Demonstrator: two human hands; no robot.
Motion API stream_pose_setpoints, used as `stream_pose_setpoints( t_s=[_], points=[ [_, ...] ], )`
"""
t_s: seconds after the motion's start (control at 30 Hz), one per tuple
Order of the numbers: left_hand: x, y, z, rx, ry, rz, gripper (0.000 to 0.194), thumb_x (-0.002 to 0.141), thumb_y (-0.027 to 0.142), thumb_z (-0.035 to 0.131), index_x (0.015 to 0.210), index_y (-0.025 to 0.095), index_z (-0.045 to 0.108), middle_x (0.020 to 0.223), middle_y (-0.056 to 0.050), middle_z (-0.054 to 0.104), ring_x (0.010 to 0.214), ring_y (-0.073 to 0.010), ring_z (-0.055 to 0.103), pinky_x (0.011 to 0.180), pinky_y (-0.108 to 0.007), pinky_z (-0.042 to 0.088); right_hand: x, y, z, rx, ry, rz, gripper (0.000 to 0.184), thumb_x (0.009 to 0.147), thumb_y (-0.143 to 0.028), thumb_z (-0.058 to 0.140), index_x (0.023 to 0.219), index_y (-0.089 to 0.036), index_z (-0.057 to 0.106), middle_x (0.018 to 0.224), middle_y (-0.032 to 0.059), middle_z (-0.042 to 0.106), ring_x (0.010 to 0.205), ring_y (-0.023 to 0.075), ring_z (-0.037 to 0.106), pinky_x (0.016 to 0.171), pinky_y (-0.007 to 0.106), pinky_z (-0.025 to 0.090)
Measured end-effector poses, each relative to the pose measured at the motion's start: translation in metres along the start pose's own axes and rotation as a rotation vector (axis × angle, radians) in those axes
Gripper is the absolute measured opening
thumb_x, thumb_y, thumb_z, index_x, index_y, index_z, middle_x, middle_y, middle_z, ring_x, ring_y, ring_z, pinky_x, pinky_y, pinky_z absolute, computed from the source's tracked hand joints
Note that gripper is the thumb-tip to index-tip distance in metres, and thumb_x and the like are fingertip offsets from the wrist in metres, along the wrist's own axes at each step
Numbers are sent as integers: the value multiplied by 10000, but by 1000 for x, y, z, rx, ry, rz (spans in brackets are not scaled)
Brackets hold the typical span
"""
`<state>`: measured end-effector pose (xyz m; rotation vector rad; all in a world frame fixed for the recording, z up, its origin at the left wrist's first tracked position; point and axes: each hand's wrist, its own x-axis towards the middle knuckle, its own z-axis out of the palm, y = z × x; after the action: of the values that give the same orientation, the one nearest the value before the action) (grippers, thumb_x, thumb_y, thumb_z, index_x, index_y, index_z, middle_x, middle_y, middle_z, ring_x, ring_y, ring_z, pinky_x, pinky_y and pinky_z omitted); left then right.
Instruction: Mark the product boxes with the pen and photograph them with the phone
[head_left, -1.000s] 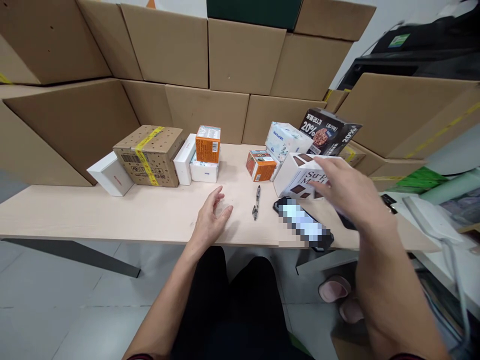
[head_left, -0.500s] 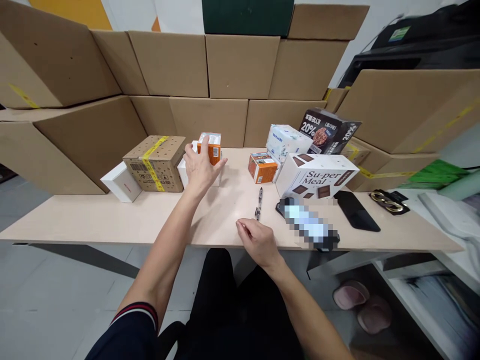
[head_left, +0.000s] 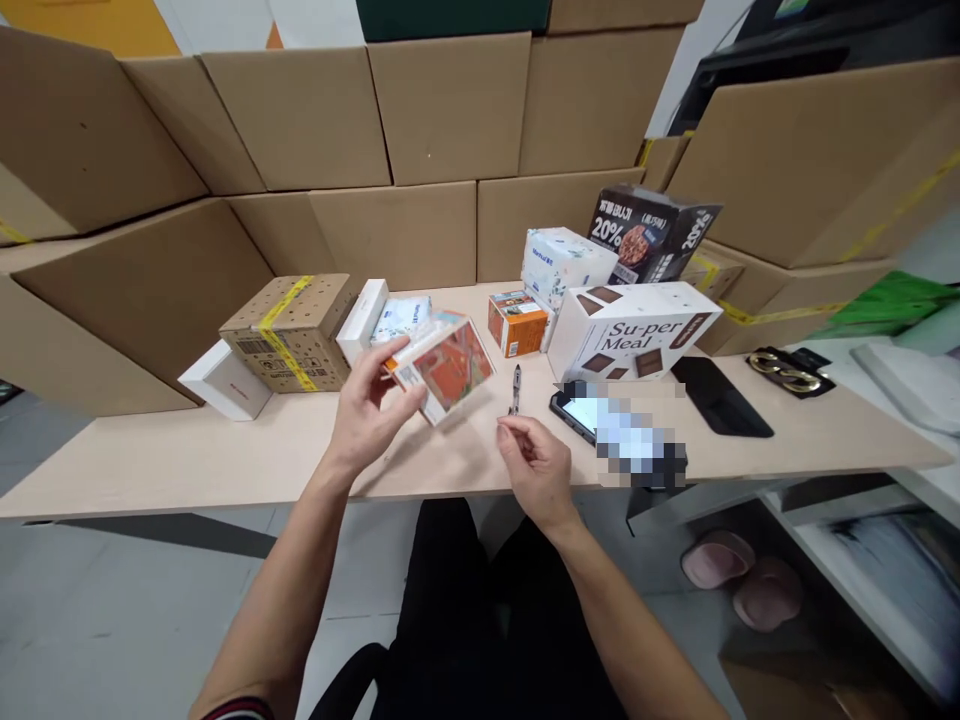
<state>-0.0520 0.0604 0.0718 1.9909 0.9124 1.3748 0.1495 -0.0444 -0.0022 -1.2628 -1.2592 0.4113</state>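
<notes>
My left hand (head_left: 371, 410) grips a small orange and white box (head_left: 448, 372) by its left end, tilted above the table with a picture side towards me. My right hand (head_left: 536, 465) is curled closed near the table's front edge, thumb and forefinger together, with nothing visible in it. Just beyond its fingertips a pen (head_left: 516, 388) lies on the table. Behind the held box are a soft white-and-blue pack (head_left: 403, 318) and a slim white box (head_left: 363, 318). Another small orange box (head_left: 517, 324) stands past the pen.
Left on the table (head_left: 150, 455) are a taped brown carton (head_left: 289, 335) and a white box (head_left: 229, 380). To the right stand a tissue pack (head_left: 566, 262), a Su-per Meal box (head_left: 630, 335), a black box (head_left: 649, 235), a lit phone (head_left: 622, 435) and a dark flat slab (head_left: 721, 398). Cardboard walls (head_left: 397, 240) rise behind.
My left hand has lifted the orange and white box off the back pile and brought it nearer and to the right, turning it. My right hand has shifted slightly right. The view has tilted down.
</notes>
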Motion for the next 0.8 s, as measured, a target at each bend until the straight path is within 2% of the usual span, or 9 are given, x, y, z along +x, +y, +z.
stream_pose_setpoints(
  t_s=[0.1,0.2,0.4,0.57,0.7,0.8],
  points=[
    [-30,-14,-6,-129,-175,-96,606,819,395,782,1366,242,572,1302,-102,648,1117,-236,671,976,-369,569,1,2,1,14,90,1,232,949,-296,578,1148,-208,660,982,54,671,695,120,621,622,260,544],
    [-45,-28,-7,-180,-229,-142,657,810,374,803,1397,245,536,1354,-113,632,1197,-250,653,1034,-394,550,4,0,1,-38,94,-40,222,937,-237,554,1130,-204,657,1059,77,665,740,124,638,631,259,559],
    [-52,-35,-5,-223,-191,-212,708,826,329,793,1462,280,487,1469,-125,572,1289,-258,608,1073,-426,530,6,-1,3,-128,-24,-97,232,944,-182,513,1110,-208,673,1057,76,722,841,157,691,706,285,589],
    [-45,-28,2,-280,-116,-251,642,814,334,801,1401,275,546,1439,-102,614,1230,-226,644,1024,-379,550,3,1,2,-148,-126,-148,343,952,-187,508,1264,-216,646,1137,85,735,847,163,697,745,309,605],
    [-37,-22,8,-412,-1,-422,557,807,408,803,1293,241,590,1257,-89,716,1031,-200,709,862,-325,591,4,1,-1,-102,-140,-131,411,980,-275,540,1387,-232,583,1268,110,705,924,180,694,820,354,607],
    [-38,-22,15,-549,64,-539,476,828,512,761,1180,229,610,1115,-60,748,853,-172,710,727,-294,590,5,2,-1,-79,-117,-72,533,969,-380,594,1473,-232,505,1378,145,653,1015,215,689,842,390,610]
  ],
)
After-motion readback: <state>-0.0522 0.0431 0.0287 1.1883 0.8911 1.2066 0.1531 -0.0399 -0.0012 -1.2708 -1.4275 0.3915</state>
